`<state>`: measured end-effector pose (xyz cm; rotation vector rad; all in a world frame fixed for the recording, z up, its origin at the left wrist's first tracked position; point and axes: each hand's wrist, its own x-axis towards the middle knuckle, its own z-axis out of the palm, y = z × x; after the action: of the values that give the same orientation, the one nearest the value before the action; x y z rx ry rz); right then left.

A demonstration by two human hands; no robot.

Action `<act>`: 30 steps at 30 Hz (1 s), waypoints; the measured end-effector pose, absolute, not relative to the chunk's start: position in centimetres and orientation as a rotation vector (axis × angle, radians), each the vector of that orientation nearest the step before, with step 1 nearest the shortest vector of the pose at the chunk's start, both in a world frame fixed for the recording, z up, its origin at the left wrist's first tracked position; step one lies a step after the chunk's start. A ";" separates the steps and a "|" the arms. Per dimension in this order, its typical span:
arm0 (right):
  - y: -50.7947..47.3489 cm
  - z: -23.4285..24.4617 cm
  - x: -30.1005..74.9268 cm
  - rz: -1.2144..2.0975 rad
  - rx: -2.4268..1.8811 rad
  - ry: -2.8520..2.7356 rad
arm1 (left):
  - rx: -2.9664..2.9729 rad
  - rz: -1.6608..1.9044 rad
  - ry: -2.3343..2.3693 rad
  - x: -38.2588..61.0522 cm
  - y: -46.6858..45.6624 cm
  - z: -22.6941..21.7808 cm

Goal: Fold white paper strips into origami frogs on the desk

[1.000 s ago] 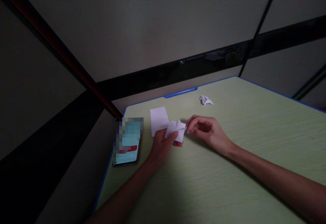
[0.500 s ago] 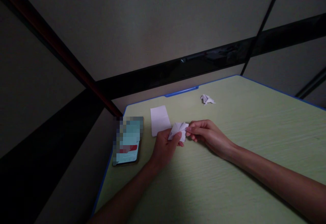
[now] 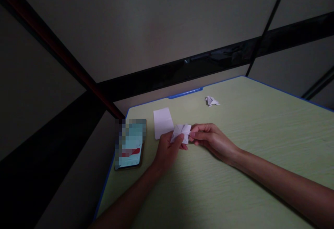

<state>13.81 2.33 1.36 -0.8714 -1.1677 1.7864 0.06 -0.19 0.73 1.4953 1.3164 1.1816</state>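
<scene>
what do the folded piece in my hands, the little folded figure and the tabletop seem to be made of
Folded piece: matte white paper, by its creases.
Little figure: likely similar paper, with thin, pointed folds.
Tabletop: perhaps satin laminate, given its pale green and fine grain lines; painted wood is possible.

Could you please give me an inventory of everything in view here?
Folded paper: one, white, between both hands
Plain paper: one sheet or stack, white, flat beyond the left hand
Folded paper figure: one, white, far side of the table
Phone: one, screen bluish with red, partly pixelated, table's left side
Table: one, pale green, blue edge, under everything listed above
Blue strip: one, blue, table's back edge
Panelled wall: one, greyish with black bands, behind the table
Left hand: one, bare, gripping the folded paper
Right hand: one, bare, pinching its right edge
</scene>
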 end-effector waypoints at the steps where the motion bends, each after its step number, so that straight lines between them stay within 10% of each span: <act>1: 2.3 1.3 13.8 1.765 -0.851 -1.182 | 1.490 1.183 1.312 0.1 -0.2 0.8; 30: 3.0 0.9 14.4 1.511 -0.914 -1.504 | 1.292 1.084 1.191 0.0 0.4 0.5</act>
<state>14.40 2.95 0.88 -0.9144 -1.5038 1.5107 0.02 0.39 0.51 1.2918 1.1912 1.0842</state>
